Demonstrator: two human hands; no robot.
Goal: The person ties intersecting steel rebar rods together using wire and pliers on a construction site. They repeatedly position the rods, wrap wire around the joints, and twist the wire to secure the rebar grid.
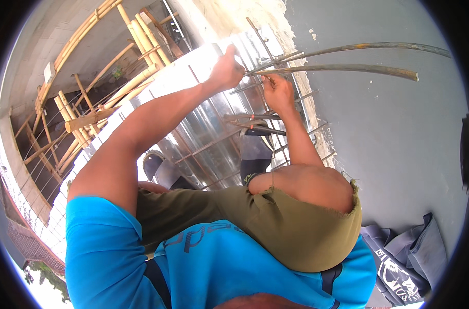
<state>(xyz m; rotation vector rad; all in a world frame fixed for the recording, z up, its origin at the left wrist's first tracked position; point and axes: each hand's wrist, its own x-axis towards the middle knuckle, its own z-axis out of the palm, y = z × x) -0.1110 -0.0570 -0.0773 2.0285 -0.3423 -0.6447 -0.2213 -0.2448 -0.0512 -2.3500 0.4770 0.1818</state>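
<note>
My left hand point(227, 71) is closed beside a crossing of steel rebars, its thumb pointing up. Just right of it my right hand point(279, 93) is closed too, thumb and fingertips pinched at the same crossing. What either hand grips is too small or hidden to tell. From this spot a long rebar point(348, 68) runs out to the right, with a second curved rebar point(368, 46) beyond it. Below my right hand, near my foot, lies a pair of pincers point(257, 123) with dark handles and orange bands.
Under me a thin rebar grid point(208, 147) lies over shiny metal sheeting point(185, 123). Bamboo poles point(136, 85) stand around an opening at the left. A grey surface point(368, 123) with a rough plaster edge fills the right side. Dark printed cloth point(404, 257) lies at lower right.
</note>
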